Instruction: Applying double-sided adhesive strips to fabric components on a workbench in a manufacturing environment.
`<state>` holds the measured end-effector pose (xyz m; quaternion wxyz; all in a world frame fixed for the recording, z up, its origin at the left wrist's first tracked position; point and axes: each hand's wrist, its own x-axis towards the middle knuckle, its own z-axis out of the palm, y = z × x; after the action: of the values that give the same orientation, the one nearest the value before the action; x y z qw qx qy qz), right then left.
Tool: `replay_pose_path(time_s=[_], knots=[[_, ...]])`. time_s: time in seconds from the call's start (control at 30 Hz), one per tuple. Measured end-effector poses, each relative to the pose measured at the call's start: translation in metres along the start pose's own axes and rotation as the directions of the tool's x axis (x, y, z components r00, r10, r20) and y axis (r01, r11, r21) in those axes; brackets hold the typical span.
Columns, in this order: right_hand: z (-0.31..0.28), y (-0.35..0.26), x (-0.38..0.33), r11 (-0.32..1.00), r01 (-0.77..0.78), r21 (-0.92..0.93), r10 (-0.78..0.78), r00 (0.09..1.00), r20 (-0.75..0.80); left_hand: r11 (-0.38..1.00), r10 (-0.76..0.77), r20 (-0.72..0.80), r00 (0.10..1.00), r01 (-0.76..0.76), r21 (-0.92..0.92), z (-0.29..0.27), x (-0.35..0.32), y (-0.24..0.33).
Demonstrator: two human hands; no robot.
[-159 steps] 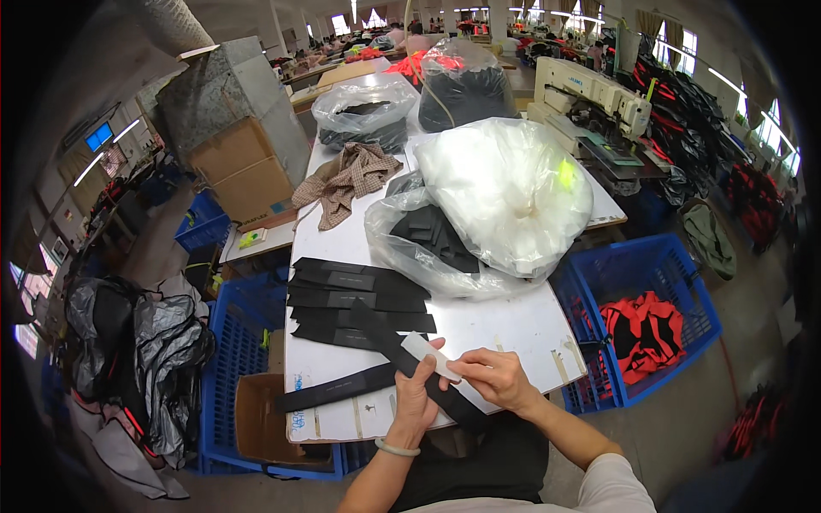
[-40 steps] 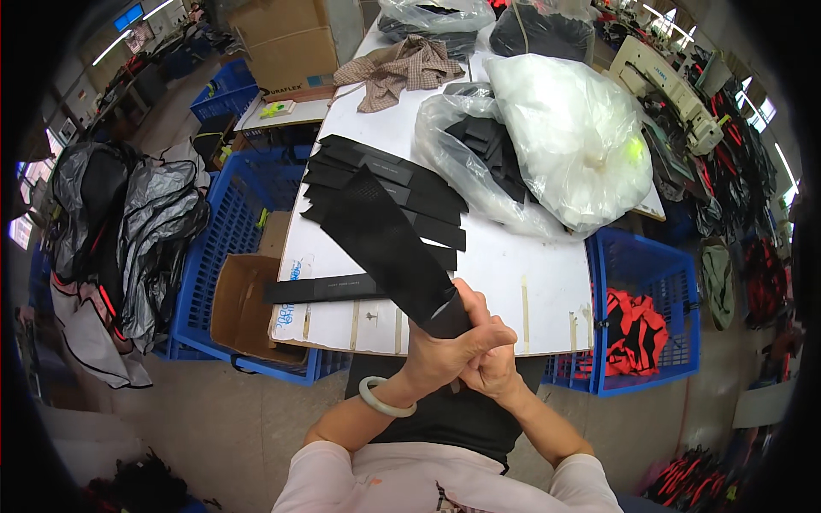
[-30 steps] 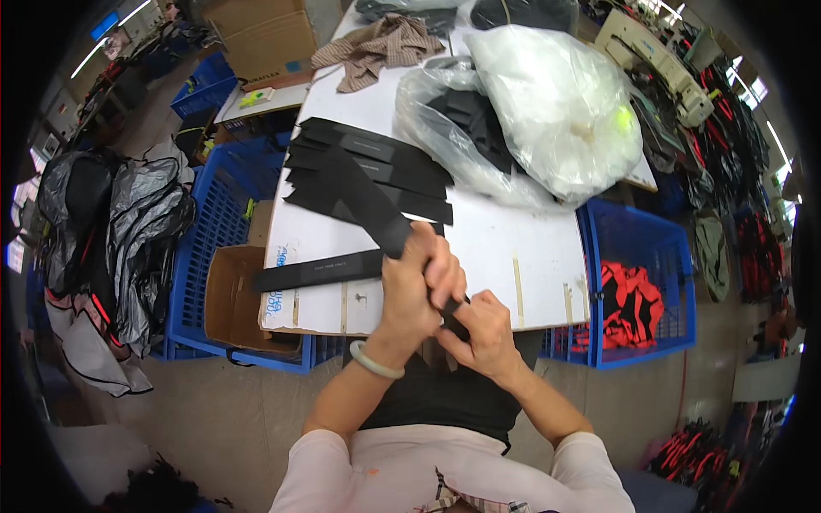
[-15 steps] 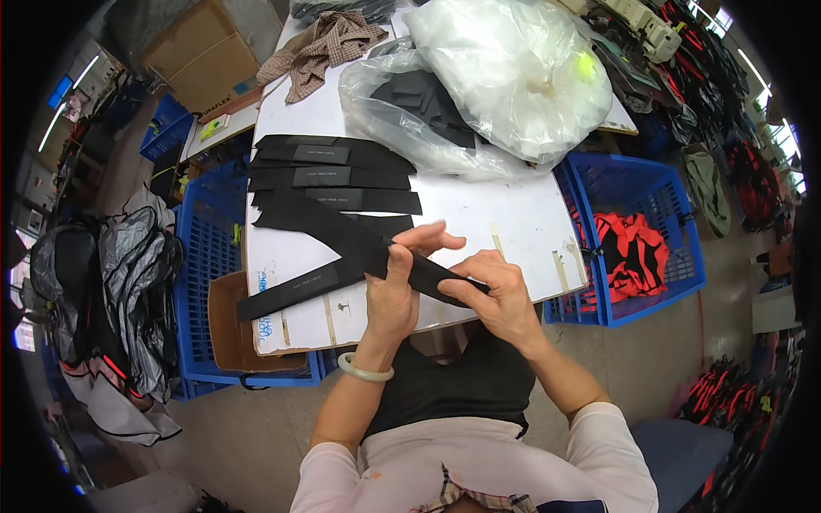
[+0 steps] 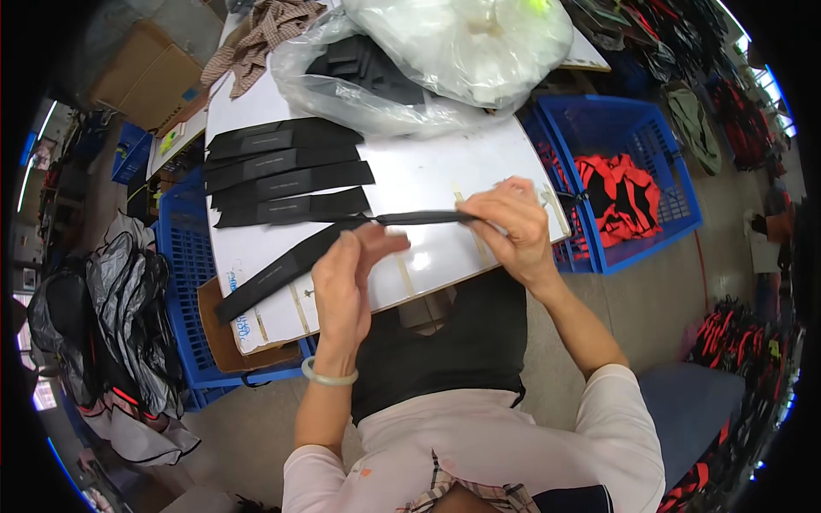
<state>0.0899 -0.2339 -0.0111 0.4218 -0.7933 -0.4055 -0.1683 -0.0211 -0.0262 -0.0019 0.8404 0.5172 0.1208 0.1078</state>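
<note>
My right hand (image 5: 513,224) pinches the right end of a black fabric strip (image 5: 419,217), which looks narrow and folded or edge-on there. The strip runs leftward, level over the white table, toward other black pieces; where it ends is unclear. My left hand (image 5: 346,269) is just below the strip's left part, fingers stretched out and partly blurred, apparently gripping nothing. Another black strip (image 5: 278,269) with a small label lies slanted from the left hand to the table's left front edge. Several black labelled strips (image 5: 286,160) lie in an overlapping row beyond it.
On the white table (image 5: 428,175), a clear plastic bag (image 5: 385,107) with black pieces sits beside a large whitish bag (image 5: 479,51). A checked cloth (image 5: 265,38) lies at the far left. Blue crates (image 5: 611,261) flank the table; the right one contains red-and-black fabric (image 5: 620,197).
The strip has swung from slanting to nearly level, its right end moving away from me. My left hand has come off it and dropped back. The whole view has shifted somewhat.
</note>
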Motion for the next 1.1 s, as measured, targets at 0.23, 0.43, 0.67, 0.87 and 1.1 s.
replay_pose_path(time_s=[0.23, 0.43, 0.67, 0.87, 1.1], knots=[[0.018, 0.029, -0.084, 0.947, 0.122, -0.298, -0.029, 0.954, 0.299, 0.165, 0.017, 0.575, 0.818, -0.570, 0.805, 0.011, -0.030, -0.061], [-0.017, 0.046, -0.116, 0.916, 0.029, -0.399, 0.105, 0.946, 0.308, 0.003, 0.022, 0.563, 0.826, -0.564, 0.826, 0.002, -0.026, -0.083], [-0.011, 0.053, -0.117, 0.891, -0.043, -0.453, 0.165, 0.958, 0.234, 0.157, 0.181, 0.541, 0.821, -0.567, 0.809, 0.022, -0.028, -0.104], [-0.009, 0.060, -0.123, 0.906, -0.006, -0.422, 0.094, 0.978, 0.188, -0.017, 0.110, 0.582, 0.806, -0.584, 0.812, 0.027, -0.029, -0.106], [-0.004, 0.062, -0.126, 0.904, -0.015, -0.427, 0.082, 0.987, 0.139, -0.066, 0.173, 0.553, 0.815, -0.551, 0.832, 0.034, -0.033, -0.125]])
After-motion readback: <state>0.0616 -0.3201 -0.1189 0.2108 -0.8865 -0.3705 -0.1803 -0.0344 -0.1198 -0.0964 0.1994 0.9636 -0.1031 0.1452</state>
